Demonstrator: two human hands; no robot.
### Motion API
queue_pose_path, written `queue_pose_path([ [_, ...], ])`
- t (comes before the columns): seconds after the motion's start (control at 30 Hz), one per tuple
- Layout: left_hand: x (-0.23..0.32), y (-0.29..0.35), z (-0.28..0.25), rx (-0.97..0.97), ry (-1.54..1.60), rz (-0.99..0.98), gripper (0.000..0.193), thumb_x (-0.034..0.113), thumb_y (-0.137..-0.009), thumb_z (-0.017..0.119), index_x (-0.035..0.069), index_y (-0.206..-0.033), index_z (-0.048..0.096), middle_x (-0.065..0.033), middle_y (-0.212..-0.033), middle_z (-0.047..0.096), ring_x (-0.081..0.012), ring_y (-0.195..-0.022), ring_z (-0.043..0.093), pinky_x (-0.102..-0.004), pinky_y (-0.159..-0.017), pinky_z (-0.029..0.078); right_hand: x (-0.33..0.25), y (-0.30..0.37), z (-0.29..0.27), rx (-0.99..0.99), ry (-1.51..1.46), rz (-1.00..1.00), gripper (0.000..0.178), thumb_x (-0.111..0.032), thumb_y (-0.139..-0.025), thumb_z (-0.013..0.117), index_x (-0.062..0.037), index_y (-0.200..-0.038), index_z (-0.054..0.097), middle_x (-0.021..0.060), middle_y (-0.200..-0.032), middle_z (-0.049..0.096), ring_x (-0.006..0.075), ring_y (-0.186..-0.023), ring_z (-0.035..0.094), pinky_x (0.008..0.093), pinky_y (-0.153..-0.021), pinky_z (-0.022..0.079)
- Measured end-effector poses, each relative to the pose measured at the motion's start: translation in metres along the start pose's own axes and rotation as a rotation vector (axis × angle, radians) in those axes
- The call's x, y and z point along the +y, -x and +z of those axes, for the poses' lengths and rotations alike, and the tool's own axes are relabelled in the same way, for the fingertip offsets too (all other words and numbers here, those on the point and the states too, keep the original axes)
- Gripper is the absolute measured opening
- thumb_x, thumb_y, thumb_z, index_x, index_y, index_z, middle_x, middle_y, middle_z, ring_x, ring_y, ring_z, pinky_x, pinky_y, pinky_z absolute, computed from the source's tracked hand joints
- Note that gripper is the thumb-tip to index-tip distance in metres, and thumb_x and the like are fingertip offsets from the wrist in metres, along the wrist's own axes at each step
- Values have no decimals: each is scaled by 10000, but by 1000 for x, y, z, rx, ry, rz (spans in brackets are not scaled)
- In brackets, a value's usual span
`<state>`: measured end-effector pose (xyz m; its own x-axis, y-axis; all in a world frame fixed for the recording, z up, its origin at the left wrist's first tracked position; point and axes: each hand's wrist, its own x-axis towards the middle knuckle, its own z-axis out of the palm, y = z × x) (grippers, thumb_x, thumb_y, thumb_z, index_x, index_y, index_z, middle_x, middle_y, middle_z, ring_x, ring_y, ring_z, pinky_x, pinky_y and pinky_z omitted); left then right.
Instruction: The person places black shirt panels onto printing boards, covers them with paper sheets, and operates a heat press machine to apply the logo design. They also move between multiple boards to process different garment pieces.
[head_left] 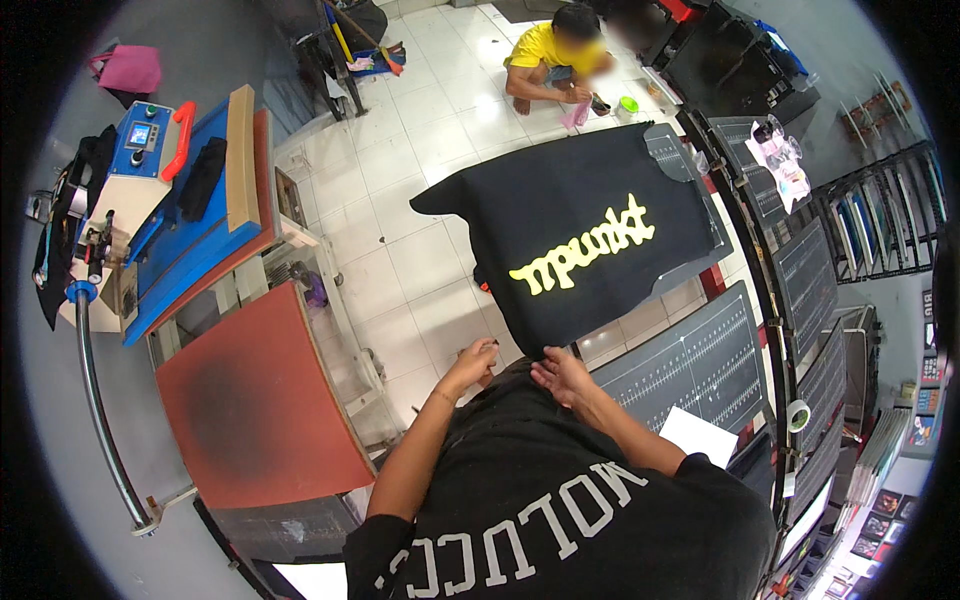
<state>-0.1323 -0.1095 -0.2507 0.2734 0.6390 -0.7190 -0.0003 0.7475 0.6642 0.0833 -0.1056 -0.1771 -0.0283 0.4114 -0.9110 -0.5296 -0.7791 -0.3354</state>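
Note:
A black T-shirt with raised-looking yellow lettering lies spread over a dark grey printing board, one sleeve hanging off to the left. At the shirt's near corner my right hand has its fingertips on the hem, apparently pinching it. To the left of that corner, away from the cloth, is my left hand. Its fingers are curled together, with a tiny dark spot at the tips; what they hold, if anything, cannot be made out.
More marked boards line the right side, one bearing a white sheet. At left stand a red-brown padded table and a blue heat-press-like machine. A person in yellow squats on the tiled floor near a green cup.

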Motion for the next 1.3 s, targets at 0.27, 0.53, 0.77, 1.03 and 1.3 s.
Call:
queue_pose_path([
  [0.27, -10, -16, 15, -185, 572, -113, 423, 350, -979, 587, 64, -1279, 502, -82, -1134, 593, -207, -1053, 570, -372, -884, 473, -25, 29, -12, -201, 26, 63, 212, -263, -905, 627, -88, -959, 521, 39, -864, 531, 158, -769, 523, 300, -657, 426],
  [0.53, 83, 64, 3, -14, 521, 130, 209, 291, -992, 574, 98, -921, 533, -6, -822, 597, -104, -704, 608, -263, -611, 508, -72, 83, 16, -243, 1493, -684, 430, -309, -827, 741, 8, -1061, 569, 158, -1053, 624, 301, -983, 616, 385, -780, 488],
  [0.77, 136, 87, 11, 82, 347, 162, 344, 358, -982, 586, 134, -744, 476, 48, -591, 446, -59, -495, 452, -222, -465, 382, -58, 94, 94, -435, 1385, -1459, 521, -247, -695, 836, -21, -1079, 566, 138, -1083, 627, 328, -1030, 596, 406, -851, 459],
  [1.03, 150, 88, 18, 87, 528, 158, 379, 369, -979, 583, 137, -711, 451, 48, -558, 419, -68, -467, 406, -232, -473, 388, -55, 82, 98, -354, 1365, -1558, 352, -147, -743, 766, -45, -1036, 598, 99, -998, 662, 294, -894, 641, 393, -777, 477],
  [1.3, 152, 87, 17, 412, 206, 454, 422, 448, -971, 567, 44, -849, 559, -8, -668, 525, -148, -595, 547, -308, -642, 480, -79, 81, 107, -502, 1327, -1638, 117, -28, -800, 669, -26, -914, 640, 121, -787, 633, 294, -709, 625, 390, -644, 480],
])
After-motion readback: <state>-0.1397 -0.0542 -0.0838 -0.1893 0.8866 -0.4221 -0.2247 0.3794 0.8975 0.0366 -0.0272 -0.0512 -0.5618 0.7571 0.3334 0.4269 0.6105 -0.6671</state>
